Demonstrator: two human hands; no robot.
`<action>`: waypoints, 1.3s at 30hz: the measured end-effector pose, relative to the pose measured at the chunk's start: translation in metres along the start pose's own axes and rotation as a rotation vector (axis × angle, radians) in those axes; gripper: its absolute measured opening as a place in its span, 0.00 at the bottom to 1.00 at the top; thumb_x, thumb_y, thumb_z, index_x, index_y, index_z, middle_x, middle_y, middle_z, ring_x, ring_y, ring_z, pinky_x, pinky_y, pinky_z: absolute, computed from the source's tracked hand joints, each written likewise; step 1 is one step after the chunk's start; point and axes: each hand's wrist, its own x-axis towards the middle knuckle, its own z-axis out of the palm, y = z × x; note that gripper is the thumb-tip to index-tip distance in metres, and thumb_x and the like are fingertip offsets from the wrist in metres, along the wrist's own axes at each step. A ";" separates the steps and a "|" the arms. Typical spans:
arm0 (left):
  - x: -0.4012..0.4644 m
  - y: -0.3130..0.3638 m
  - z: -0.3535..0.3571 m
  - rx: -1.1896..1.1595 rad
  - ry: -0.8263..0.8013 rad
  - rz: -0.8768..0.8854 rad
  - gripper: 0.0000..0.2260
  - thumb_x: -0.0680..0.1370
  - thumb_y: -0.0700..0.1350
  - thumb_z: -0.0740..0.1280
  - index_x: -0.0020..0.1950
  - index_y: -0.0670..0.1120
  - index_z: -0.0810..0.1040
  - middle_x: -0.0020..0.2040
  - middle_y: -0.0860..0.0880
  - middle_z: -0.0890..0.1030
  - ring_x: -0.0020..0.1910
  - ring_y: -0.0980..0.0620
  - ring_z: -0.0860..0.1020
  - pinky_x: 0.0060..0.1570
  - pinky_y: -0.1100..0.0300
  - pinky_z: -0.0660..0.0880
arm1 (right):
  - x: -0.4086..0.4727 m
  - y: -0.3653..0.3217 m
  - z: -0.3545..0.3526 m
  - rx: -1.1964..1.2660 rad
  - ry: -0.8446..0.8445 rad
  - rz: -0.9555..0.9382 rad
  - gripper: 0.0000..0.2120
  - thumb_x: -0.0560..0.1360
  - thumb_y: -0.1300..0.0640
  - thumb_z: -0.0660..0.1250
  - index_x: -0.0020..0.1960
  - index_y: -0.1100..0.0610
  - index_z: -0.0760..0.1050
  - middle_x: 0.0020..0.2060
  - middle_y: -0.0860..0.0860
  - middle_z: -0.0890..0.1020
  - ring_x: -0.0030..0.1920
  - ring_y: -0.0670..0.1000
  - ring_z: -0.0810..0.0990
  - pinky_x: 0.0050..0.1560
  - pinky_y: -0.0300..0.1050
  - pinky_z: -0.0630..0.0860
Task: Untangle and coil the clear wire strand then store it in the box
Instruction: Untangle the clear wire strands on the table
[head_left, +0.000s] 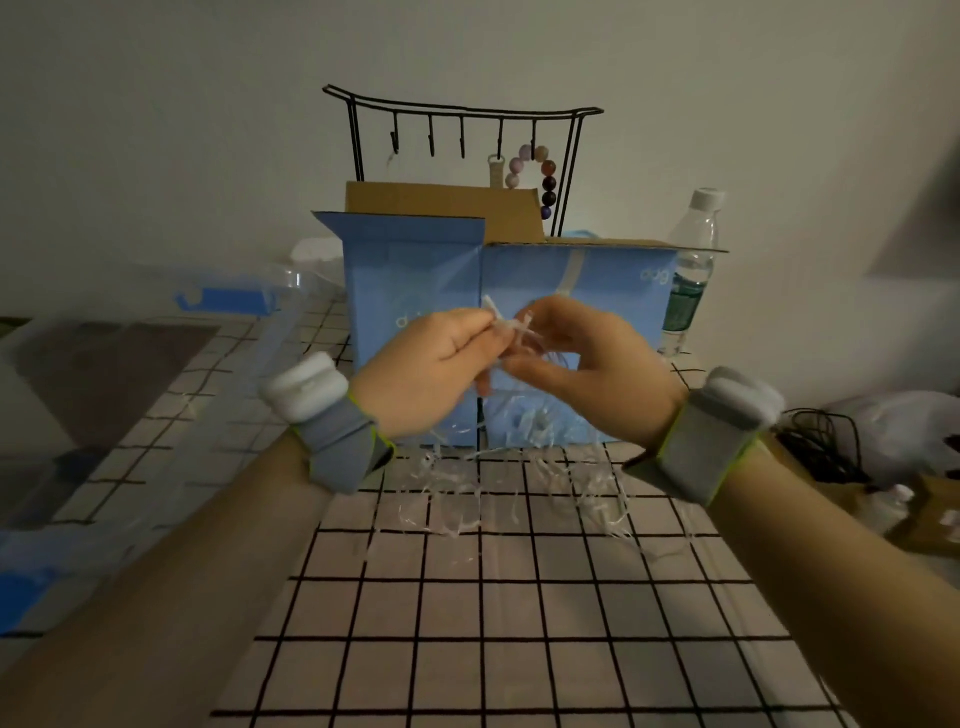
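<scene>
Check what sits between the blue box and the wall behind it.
Head view: a black wire hook rack carrying a bead bracelet stands behind the blue box.

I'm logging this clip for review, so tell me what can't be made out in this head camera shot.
- Clear wire strand: where the left hand and right hand pinch it, fingers cover the tangle; loose ends blur.
- Inside of the blue cardboard box: hidden by its front wall.
- Clear plastic water bottle: label too small to read.
- Clear plastic tub: motion-blurred, cut by the left edge.
</scene>
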 end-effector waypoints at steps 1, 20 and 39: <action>0.001 0.001 -0.001 0.006 0.023 0.015 0.16 0.81 0.47 0.55 0.47 0.37 0.77 0.35 0.42 0.78 0.29 0.57 0.74 0.32 0.65 0.70 | 0.001 0.000 0.001 -0.008 0.062 -0.013 0.05 0.73 0.57 0.67 0.47 0.58 0.74 0.40 0.50 0.81 0.44 0.49 0.80 0.50 0.40 0.76; 0.005 -0.012 -0.017 -1.239 0.248 -0.549 0.19 0.77 0.54 0.59 0.31 0.44 0.71 0.18 0.54 0.61 0.14 0.58 0.59 0.20 0.69 0.65 | -0.004 0.028 -0.058 0.543 0.216 0.448 0.20 0.80 0.52 0.54 0.34 0.58 0.73 0.25 0.50 0.71 0.18 0.44 0.60 0.20 0.30 0.55; -0.013 -0.030 0.010 -0.418 0.266 -0.378 0.12 0.77 0.40 0.65 0.58 0.51 0.71 0.27 0.50 0.77 0.20 0.59 0.71 0.22 0.69 0.66 | -0.011 0.030 -0.026 0.536 0.161 0.615 0.19 0.81 0.50 0.49 0.51 0.59 0.76 0.54 0.54 0.76 0.50 0.55 0.75 0.56 0.49 0.71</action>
